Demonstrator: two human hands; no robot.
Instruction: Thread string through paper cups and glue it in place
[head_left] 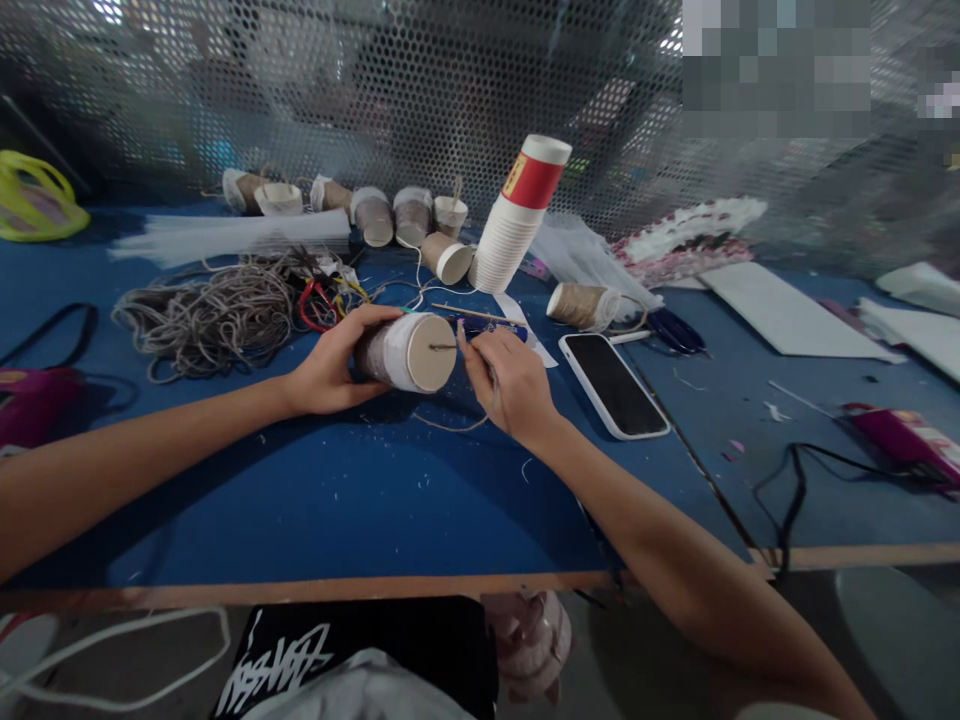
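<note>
My left hand [337, 360] is wrapped around a paper cup [405, 352] covered in grey-brown cord and a white band. The cup lies on its side in the air above the table, its pale round base turned toward my right hand [510, 378]. A thin dark metal point [442, 347] sticks out of the middle of that base. Close beside it, the fingers of my right hand are pinched together on a thin cord [457, 428], which loops down beneath the hand. The cord's exact end between the fingertips is hard to make out.
Behind the hands are a grey cord heap [206, 310], red-handled scissors [319, 305], several wrapped cups [373, 217] and a leaning paper cup stack [510, 225]. A phone [615, 385] lies to the right, near another wrapped cup [581, 305]. A perforated metal screen [420, 90] borders the table's back.
</note>
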